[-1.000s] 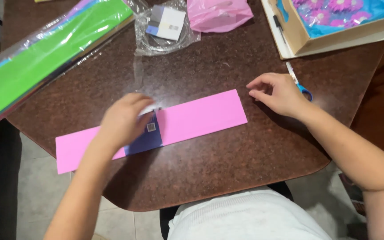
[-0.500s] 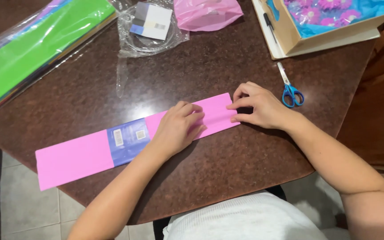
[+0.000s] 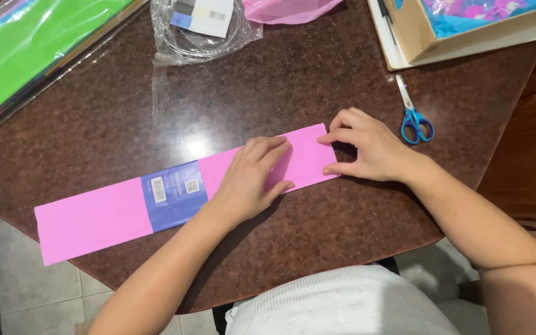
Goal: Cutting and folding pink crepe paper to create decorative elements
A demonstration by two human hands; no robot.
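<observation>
While my left hand (image 3: 252, 180) lies flat, palm down and fingers together, on the long pink folded paper (image 3: 94, 220), my right hand (image 3: 367, 149) sits at the paper's right end, fingertips and thumb touching that short edge; whether they pinch it or only press on it, I cannot tell. Neither hand closes around anything. The two hands are close to each other but do not touch, with a bit of pink showing between them.

The paper lies slantwise across the brown stone table (image 3: 317, 80), its left end near the near-left edge and slightly lower, its right end nearer the middle. A blue paper band (image 3: 174, 195) wraps around it, just to the left of my left wrist.

Blue-handled scissors (image 3: 412, 115) lie shut on the table just beyond my right hand, toward the right edge, apart from it. At the far-left corner sits a pack of coloured sheets (image 3: 26, 56) with green on top. A crumpled clear wrapper (image 3: 203, 31) lies at the far edge, a pink bag (image 3: 286, 9) beside it, and an open cardboard box (image 3: 423, 34) stands at the far-right corner.
</observation>
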